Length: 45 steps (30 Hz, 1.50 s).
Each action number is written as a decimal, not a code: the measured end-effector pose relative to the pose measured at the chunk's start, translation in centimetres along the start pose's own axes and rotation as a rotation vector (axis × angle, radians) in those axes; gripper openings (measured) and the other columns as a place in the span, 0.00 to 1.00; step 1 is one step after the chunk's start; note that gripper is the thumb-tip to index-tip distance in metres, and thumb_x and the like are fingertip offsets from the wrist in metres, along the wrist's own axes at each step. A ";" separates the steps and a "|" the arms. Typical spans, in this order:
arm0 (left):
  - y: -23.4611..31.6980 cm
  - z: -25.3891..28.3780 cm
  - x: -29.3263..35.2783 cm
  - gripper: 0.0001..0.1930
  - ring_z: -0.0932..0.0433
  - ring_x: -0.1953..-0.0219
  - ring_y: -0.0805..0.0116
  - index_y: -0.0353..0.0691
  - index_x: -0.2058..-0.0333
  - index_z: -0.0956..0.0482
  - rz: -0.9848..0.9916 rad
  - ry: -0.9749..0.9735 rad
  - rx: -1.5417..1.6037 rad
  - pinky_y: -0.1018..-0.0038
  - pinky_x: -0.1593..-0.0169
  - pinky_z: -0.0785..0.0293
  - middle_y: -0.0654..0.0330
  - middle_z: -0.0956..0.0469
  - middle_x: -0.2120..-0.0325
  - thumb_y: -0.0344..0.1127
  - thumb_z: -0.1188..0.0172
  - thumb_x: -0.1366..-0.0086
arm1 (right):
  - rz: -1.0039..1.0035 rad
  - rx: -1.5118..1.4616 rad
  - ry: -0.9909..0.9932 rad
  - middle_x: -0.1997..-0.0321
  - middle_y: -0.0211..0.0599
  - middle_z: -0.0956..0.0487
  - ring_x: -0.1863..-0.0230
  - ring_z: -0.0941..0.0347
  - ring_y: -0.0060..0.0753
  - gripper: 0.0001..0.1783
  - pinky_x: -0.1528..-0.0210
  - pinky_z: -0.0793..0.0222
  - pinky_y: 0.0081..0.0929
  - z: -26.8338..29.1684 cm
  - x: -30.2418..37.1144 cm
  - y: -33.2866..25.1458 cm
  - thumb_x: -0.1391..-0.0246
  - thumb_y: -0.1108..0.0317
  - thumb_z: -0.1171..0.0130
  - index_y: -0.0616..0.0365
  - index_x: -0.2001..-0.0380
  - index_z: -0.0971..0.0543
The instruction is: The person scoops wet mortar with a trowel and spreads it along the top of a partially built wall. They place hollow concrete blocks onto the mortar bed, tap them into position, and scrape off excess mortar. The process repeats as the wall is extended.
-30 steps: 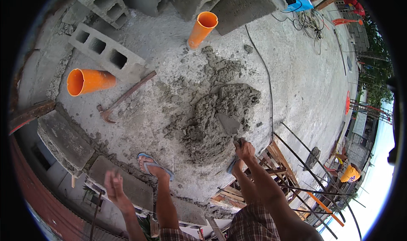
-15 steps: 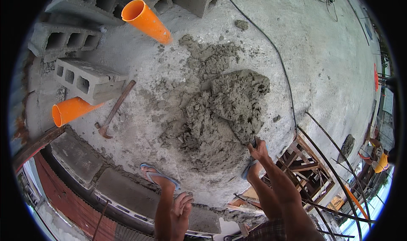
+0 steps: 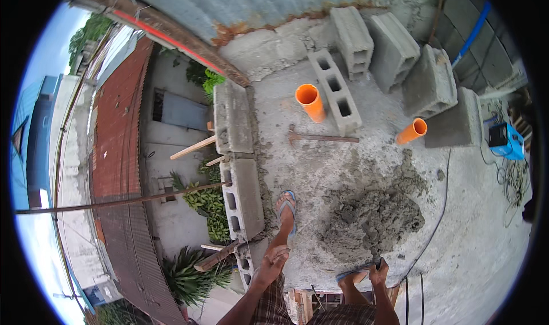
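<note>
The right hand (image 3: 378, 273) is clamped on a dark-handled trowel (image 3: 378, 262) at the near edge of a rough grey mortar heap (image 3: 369, 219) on the pale concrete floor (image 3: 457, 239). The left hand (image 3: 274, 262) appears over the left leg (image 3: 284, 233); whether its fingers are closed, I cannot tell. A wooden-handled hammer (image 3: 326, 138) lies near a hollow grey concrete block (image 3: 343, 122).

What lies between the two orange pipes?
In the head view, one end of a hollow block sits between left pipe and right pipe, with concrete floor beyond it.
</note>
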State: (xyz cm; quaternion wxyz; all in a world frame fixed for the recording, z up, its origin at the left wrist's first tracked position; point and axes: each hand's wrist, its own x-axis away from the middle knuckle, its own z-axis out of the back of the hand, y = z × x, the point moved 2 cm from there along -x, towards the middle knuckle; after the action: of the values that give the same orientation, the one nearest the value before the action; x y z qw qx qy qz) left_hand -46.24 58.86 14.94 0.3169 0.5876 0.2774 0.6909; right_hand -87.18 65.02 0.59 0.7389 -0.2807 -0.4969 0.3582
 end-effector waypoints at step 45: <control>-0.2 34.4 -35.6 0.37 0.37 0.37 0.59 0.30 0.40 0.35 0.069 0.313 0.155 0.68 0.35 0.46 0.49 0.32 0.41 0.61 0.58 0.30 | 0.509 0.691 -0.324 0.66 0.53 0.25 0.68 0.25 0.60 0.27 0.68 0.26 0.45 -54.5 -9.3 -38.1 0.58 0.69 0.38 0.65 0.51 0.27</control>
State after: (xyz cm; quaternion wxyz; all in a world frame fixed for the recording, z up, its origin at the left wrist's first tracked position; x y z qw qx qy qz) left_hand -8.34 32.16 -2.53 0.1995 0.5045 0.3553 0.7612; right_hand -29.01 32.01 6.01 0.5906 -0.0714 -0.3728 0.7121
